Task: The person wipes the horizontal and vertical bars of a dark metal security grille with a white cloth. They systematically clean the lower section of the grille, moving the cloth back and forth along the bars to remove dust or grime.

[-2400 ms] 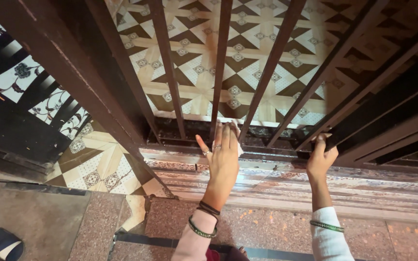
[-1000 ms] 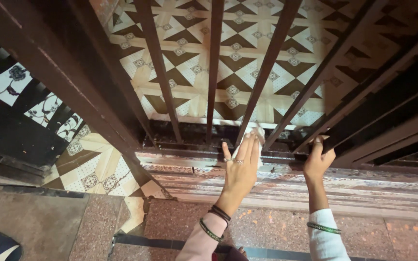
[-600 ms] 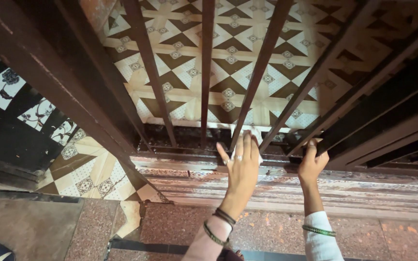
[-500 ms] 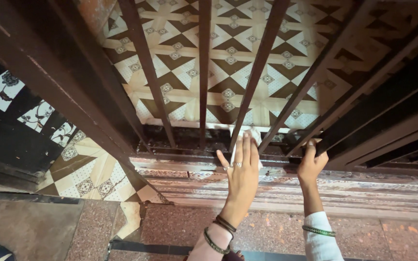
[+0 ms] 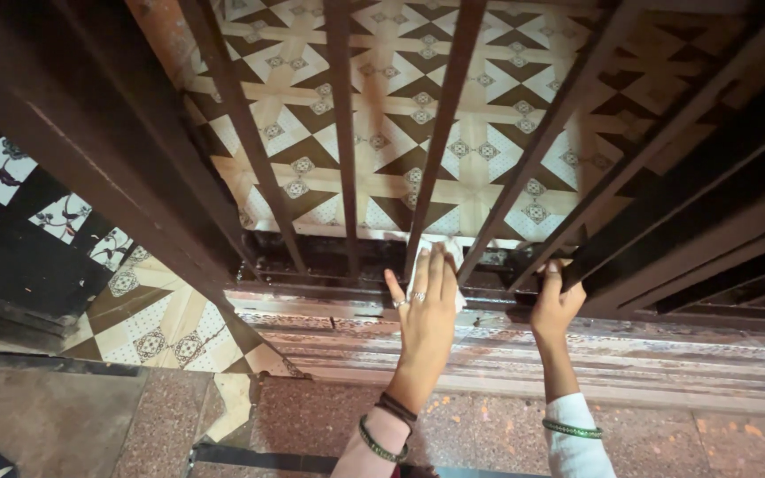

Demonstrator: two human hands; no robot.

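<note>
Here my left hand (image 5: 424,305) presses a small white crumpled cloth (image 5: 443,252), fingers flat and extended, against the dark brown metal gate's bottom rail (image 5: 329,274); it has shifted rightward along it since earlier, so wiping progresses. My right hand (image 5: 555,301) grips a slanted bar (image 5: 595,235). The rail's long axis runs left–right.

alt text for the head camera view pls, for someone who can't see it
Seen from above, a person's left hand presses a white cloth flat against the bottom rail of a dark brown metal gate, while the right hand grips a bar beside it. Through the bars lies a brown and cream patterned tile floor; a worn stone step runs below the gate.
</note>
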